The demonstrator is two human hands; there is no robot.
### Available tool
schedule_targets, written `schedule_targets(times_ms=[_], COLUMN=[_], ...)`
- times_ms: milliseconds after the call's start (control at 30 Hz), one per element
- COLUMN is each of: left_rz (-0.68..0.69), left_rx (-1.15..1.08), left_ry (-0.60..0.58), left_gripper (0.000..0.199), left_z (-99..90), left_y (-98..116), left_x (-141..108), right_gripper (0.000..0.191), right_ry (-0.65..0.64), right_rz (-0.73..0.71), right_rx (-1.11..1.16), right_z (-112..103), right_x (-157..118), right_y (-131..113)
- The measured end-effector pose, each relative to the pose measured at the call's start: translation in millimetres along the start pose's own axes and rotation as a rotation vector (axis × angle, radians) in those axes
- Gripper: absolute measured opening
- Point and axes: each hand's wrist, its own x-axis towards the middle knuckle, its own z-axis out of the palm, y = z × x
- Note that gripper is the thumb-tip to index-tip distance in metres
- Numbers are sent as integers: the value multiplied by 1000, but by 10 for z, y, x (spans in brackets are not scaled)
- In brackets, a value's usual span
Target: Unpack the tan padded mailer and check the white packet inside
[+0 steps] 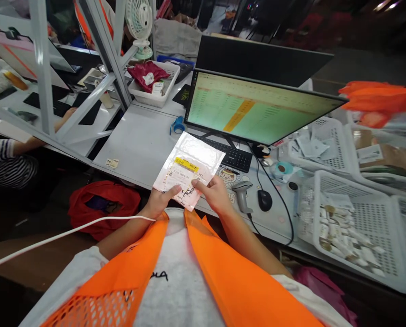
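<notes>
Grey surface [138,145] carries a monitor [257,109], keyboard [235,156] and scanner [242,193]. Above its near edge, my left hand [158,202] and right hand [216,193] hold a white padded mailer [189,168], fingers [174,190] clamped on its lower edge.

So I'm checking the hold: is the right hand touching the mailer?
Touching. The head view shows the right hand with fingertips pressed on the mailer at its near edge; the left hand grips it too.
</notes>
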Motion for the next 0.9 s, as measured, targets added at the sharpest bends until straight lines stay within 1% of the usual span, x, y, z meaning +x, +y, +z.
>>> schedule_targets(times_ms=[100,200,300,367,467,533,633,700,767,833,900], left_rz=[52,66,28,-40,-131,-115,-61,-71,-121,-169,-177], left_rx=[47,56,-4,-25,44,120,193,179,115,62,62], left_ry=[63,85,84,92,108,128,180,197,160,95,50], left_gripper=[56,49,43,38,43,46,47,49,53,57,58], left_z=[-73,-120,-151,-187,-261,-299,-320,-316,-311,-312,-320], left_y=[2,4,6,15,51,81,103,101,97,100,106], left_x=[38,65,85,98,120,132,139,138,137,140,141], right_gripper=[59,56,52,51,50,52,56,55,52,51,49], right_ry=[-56,-107,-91,-72,-48,-78,-173,-175,-114,-61,-60], right_rz=[59,78,54,32,21,45,108,130,116,87,72], right_rx=[-6,-8,-24,-39,-47,-37,-20,-37,-59,-68,-72], right_z=[104,191,214,205,198,214,265,302,333,354,364], right_x=[29,33,41,58,94,115,135,139,137,137,148], right_y=[35,64,70,67,65,74,100,119,128,124,114])
